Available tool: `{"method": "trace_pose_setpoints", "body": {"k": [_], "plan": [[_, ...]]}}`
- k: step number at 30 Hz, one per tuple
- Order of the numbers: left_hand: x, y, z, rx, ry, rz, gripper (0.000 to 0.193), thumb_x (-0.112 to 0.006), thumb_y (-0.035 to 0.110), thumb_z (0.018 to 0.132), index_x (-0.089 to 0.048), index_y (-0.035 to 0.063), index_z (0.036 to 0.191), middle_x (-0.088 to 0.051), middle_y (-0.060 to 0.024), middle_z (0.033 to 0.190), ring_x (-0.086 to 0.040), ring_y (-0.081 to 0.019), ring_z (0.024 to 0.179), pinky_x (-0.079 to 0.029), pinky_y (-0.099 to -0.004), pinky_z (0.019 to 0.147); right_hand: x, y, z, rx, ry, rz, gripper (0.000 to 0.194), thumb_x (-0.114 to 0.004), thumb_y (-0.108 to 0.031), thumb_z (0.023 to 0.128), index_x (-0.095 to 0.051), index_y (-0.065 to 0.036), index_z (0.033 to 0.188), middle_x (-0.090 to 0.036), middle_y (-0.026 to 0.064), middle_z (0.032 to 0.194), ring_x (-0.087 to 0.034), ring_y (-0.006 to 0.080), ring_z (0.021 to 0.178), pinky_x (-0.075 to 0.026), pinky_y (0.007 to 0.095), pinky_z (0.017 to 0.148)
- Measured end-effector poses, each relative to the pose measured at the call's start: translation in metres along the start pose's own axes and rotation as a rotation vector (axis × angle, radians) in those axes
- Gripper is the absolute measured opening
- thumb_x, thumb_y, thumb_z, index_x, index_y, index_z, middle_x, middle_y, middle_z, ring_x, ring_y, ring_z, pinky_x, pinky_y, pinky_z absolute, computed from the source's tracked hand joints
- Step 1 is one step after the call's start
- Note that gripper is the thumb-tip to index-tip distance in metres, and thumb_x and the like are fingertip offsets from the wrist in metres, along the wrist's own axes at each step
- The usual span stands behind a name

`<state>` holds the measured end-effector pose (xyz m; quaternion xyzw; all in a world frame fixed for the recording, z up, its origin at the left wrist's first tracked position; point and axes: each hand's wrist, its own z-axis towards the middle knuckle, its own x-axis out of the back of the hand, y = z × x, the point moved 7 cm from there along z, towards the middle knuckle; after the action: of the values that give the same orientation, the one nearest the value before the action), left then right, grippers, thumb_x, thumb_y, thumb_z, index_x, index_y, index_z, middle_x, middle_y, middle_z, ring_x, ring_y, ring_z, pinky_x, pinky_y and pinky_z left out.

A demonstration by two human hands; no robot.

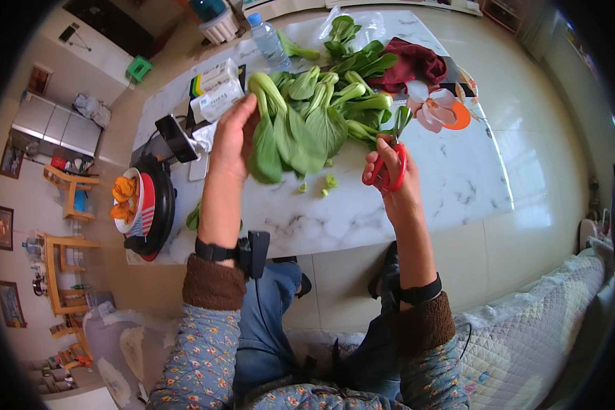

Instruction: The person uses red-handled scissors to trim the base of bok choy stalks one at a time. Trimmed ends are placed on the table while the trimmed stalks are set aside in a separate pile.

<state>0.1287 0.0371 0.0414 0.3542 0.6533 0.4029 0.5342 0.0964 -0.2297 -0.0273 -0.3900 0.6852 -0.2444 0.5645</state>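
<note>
My left hand [231, 136] holds a head of bok choy [284, 130], its pale stems bent over at the top and its broad leaves hanging down. Red-handled scissors [398, 166] are in my right hand [395, 177], with the blades pointing away from me. A green leaf [402, 119] overlaps the blades; whether it is caught between them I cannot tell. Behind the held head lies a pile of bok choy [356, 95] with stems facing various ways. Small trimmed stem pieces [330, 180] rest on the marble-patterned table [430, 177] between my hands.
At the left stand a black electric cooker [161, 200], a bowl with orange contents [142, 202] and a phone on a stand [177, 138]. A tissue pack [218, 100] and a water bottle [269, 41] are farther back. A dark red cloth [412, 64] lies at the back right.
</note>
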Motion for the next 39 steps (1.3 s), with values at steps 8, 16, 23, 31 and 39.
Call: {"method": "trace_pose_setpoints", "body": {"k": [8, 16, 23, 31, 39], "plan": [[0.025, -0.078, -0.06, 0.21, -0.014, -0.088, 0.021, -0.065, 0.018, 0.093, -0.063, 0.0053, 0.11, -0.067, -0.0038, 0.094, -0.065, -0.0136, 0.083, -0.057, -0.0288, 0.07, -0.049, 0.041, -0.002, 0.063, -0.262, -0.287, 0.046, -0.072, -0.017, 0.085, -0.054, -0.002, 0.124, -0.059, 0.0024, 0.09, -0.058, 0.01, 0.079, -0.046, 0.0239, 0.068], [0.046, -0.096, -0.057, 0.292, -0.045, 0.035, 0.025, -0.063, 0.02, 0.094, -0.062, 0.003, 0.112, -0.068, -0.0037, 0.096, -0.066, -0.0115, 0.082, -0.055, -0.0261, 0.072, -0.071, 0.075, 0.008, 0.009, -0.299, -0.553, 0.045, -0.068, -0.008, 0.082, -0.053, 0.0, 0.123, -0.06, 0.0009, 0.081, -0.056, 0.0068, 0.072, -0.045, 0.0222, 0.064], [0.075, -0.081, -0.059, 0.328, -0.083, 0.149, 0.026, -0.062, 0.02, 0.094, -0.064, 0.0016, 0.112, -0.068, -0.0035, 0.094, -0.065, -0.0093, 0.078, -0.052, -0.0224, 0.069, -0.074, 0.078, 0.006, -0.191, -0.34, -0.402, 0.045, -0.069, -0.015, 0.083, -0.051, 0.0, 0.121, -0.057, 0.0044, 0.083, -0.06, 0.0127, 0.073, -0.049, 0.0258, 0.066], [0.075, -0.065, -0.071, 0.149, -0.104, 0.402, 0.025, -0.067, 0.02, 0.091, -0.063, 0.0019, 0.107, -0.062, 0.0032, 0.089, -0.056, -0.0044, 0.074, -0.047, -0.0204, 0.067, -0.074, 0.085, -0.001, -0.279, -0.36, -0.244, 0.044, -0.071, -0.013, 0.082, -0.05, 0.001, 0.119, -0.058, 0.0057, 0.085, -0.059, 0.0138, 0.066, -0.052, 0.0285, 0.059], [0.056, -0.068, -0.075, 0.238, -0.075, 0.316, 0.026, -0.073, 0.022, 0.086, -0.061, 0.0027, 0.097, -0.061, -0.0018, 0.087, -0.06, -0.0103, 0.07, -0.05, -0.0241, 0.067, -0.071, 0.08, -0.01, -0.169, -0.455, -0.5, 0.043, -0.07, -0.015, 0.083, -0.052, -0.003, 0.12, -0.058, 0.0016, 0.087, -0.054, 0.0084, 0.072, -0.045, 0.0225, 0.064]]}}
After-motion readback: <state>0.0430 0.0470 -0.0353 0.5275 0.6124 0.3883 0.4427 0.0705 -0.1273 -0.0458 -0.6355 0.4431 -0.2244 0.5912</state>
